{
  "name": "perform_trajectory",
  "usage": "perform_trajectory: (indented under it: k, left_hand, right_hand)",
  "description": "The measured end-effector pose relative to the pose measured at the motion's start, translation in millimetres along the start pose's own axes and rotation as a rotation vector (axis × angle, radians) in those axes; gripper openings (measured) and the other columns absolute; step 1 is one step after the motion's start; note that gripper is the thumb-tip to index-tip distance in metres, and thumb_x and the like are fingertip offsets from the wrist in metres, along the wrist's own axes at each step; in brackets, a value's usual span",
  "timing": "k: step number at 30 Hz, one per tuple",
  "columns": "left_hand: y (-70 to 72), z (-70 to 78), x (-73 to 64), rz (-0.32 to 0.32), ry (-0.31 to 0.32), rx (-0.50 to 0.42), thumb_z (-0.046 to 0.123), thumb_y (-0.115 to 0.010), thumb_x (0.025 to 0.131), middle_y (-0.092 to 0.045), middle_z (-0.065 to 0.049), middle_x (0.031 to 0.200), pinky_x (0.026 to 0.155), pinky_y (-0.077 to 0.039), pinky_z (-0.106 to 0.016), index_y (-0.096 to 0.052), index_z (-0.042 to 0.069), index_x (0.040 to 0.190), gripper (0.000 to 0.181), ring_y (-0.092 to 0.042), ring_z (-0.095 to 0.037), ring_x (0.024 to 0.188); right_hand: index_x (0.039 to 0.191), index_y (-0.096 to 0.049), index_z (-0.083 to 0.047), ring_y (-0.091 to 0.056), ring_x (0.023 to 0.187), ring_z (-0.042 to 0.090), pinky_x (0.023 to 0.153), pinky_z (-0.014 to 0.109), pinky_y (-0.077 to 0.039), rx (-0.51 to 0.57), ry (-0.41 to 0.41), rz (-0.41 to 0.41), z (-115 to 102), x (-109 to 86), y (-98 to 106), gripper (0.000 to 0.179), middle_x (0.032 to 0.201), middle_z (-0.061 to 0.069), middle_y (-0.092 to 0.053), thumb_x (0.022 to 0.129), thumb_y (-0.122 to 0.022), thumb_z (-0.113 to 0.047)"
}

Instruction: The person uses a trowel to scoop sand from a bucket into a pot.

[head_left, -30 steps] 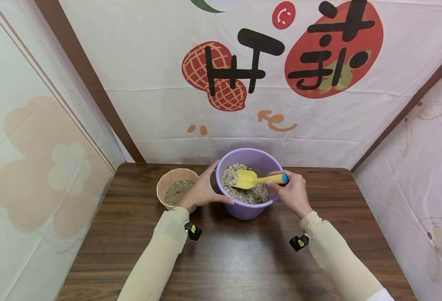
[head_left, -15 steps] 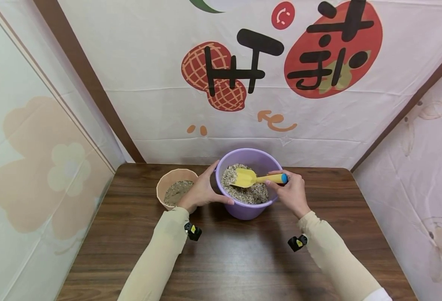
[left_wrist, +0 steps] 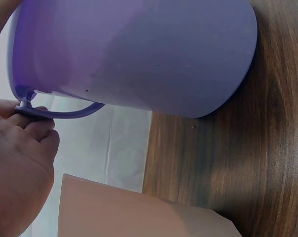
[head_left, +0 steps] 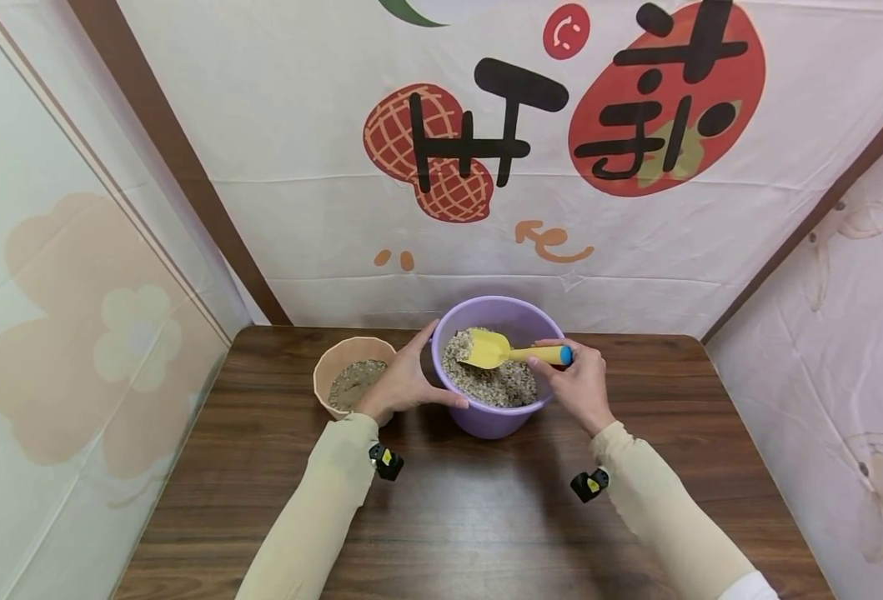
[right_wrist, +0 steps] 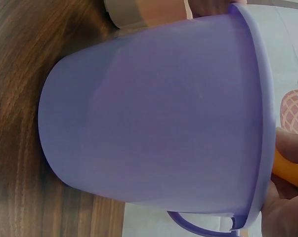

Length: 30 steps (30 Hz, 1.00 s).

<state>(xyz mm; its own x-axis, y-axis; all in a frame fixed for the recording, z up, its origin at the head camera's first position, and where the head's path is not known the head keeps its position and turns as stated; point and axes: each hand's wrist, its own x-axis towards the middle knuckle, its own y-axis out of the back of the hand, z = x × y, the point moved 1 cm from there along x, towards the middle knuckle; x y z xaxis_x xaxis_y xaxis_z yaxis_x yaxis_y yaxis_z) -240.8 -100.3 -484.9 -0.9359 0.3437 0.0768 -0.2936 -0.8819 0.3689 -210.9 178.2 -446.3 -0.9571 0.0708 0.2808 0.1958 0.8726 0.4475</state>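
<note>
The left hand (head_left: 405, 383), fingers spread from the thumb, grips 1 bucket (head_left: 491, 423); the right hand (head_left: 584, 385) pinches 1 shovel (head_left: 519, 355), its blade (head_left: 489, 350) between both hands' fingers.

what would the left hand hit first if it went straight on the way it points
The left hand would most likely meet the purple bucket first; it seems in contact now, though exact depth is unclear.

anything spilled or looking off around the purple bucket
Nothing clearly: the purple bucket stands upright. The left wrist view shows a tiny speck on the table, perhaps a stray grain, too small to tell.
</note>
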Motion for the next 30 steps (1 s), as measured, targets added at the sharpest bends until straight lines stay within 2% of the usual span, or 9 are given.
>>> perform_trajectory:
  k: [8,12,16,23,30]
  left_hand:
    - [-0.9,-1.2,0.8,0.01,-0.003,0.01,0.042,-0.104,0.046,-0.043,0.007,0.155,0.119,-0.025,-0.044,-0.027,0.031,0.161,0.139,-0.036,-0.013,0.141]
    - [-0.7,-1.1,0.8,0.005,-0.004,0.006,0.042,-0.104,0.047,-0.042,0.006,0.155,0.119,-0.025,-0.045,-0.025,0.029,0.162,0.14,-0.036,-0.014,0.142]
    - [-0.4,-0.8,0.3,0.0,0.002,0.002,0.043,-0.104,0.048,-0.042,0.006,0.155,0.119,-0.025,-0.047,-0.024,0.032,0.162,0.139,-0.037,-0.014,0.141]
    - [-0.2,0.9,-0.5,0.002,0.006,-0.007,0.042,-0.104,0.047,-0.044,0.005,0.154,0.118,-0.025,-0.047,-0.025,0.032,0.162,0.14,-0.038,-0.015,0.141]
    - [-0.7,0.1,0.2,0.002,0.0,-0.007,0.041,-0.104,0.047,-0.044,0.005,0.154,0.118,-0.026,-0.047,-0.026,0.031,0.161,0.138,-0.038,-0.014,0.14]
  right_hand:
    - [0.105,-0.078,-0.002,-0.065,0.08,0.019,0.063,0.017,-0.048,0.009,-0.01,0.015,-0.6,-1.0,-3.5,0.023,0.095,0.013,-0.076,0.085,-0.084,-0.01]
    - [0.105,-0.079,-0.003,-0.065,0.079,0.019,0.063,0.019,-0.049,-0.026,-0.003,0.009,-2.3,-0.6,-2.2,0.023,0.093,0.013,-0.076,0.084,-0.085,-0.012]
    - [0.107,-0.079,-0.004,-0.064,0.078,0.019,0.063,0.024,-0.049,-0.078,-0.003,-0.009,-3.3,0.8,-0.6,0.026,0.093,0.013,-0.075,0.085,-0.085,-0.016]
    - [0.109,-0.077,-0.004,-0.065,0.076,0.022,0.06,0.03,-0.052,-0.136,-0.064,-0.053,-6.5,4.2,1.3,0.028,0.095,0.014,-0.073,0.086,-0.084,-0.019]
    - [0.109,-0.076,-0.001,-0.066,0.079,0.024,0.06,0.029,-0.052,-0.153,-0.119,-0.081,-9.4,6.7,1.7,0.029,0.097,0.015,-0.073,0.087,-0.083,-0.019]
